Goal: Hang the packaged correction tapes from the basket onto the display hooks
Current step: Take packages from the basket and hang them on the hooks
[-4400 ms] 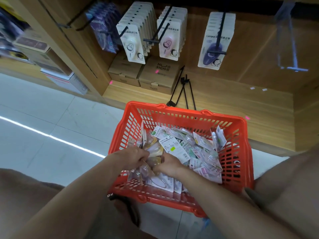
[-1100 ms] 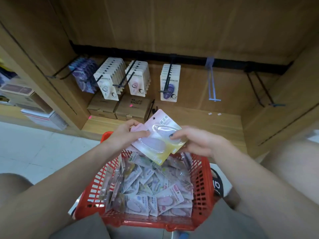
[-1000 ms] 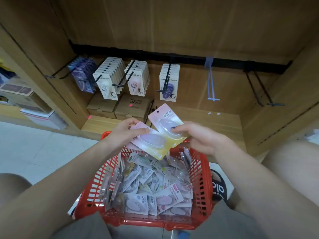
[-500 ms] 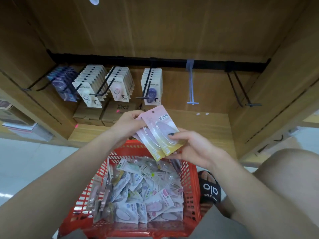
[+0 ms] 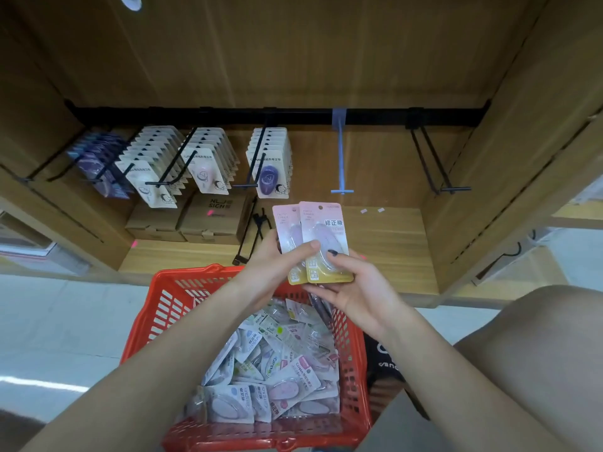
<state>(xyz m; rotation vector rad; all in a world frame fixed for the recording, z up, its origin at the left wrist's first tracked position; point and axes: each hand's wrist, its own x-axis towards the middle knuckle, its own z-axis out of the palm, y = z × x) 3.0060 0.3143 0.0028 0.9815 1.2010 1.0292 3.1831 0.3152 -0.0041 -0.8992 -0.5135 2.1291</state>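
My left hand [image 5: 274,265] and right hand [image 5: 352,288] both pinch two pink-and-yellow correction tape cards [image 5: 313,239] upright above the red basket [image 5: 169,308]; they look light, stiff and slick, so I'd grip low, leaving the top holes free for the blue hook [image 5: 341,158].

basket [image 5: 169,308]: bright orange-red plastic, slotted lattice walls
held correction tape packs [image 5: 321,230]: pale pink cards fading to yellow at the bottom edge, dark printed characters
loose packs in the basket [image 5: 280,370]: white, grey and pink, green lettering on some
hanging packs [image 5: 208,164]: white cards; pink, purple and pale blisters
far-left hanging packs [image 5: 98,164]: purple
rail [image 5: 228,111]: black
empty hook [image 5: 341,158]: light blue
empty double hook [image 5: 434,164]: black
boxes [image 5: 212,216]: brown cardboard, dark lettering
shelf [image 5: 391,243]: light wood grain
floor [image 5: 65,321]: pale grey tiles
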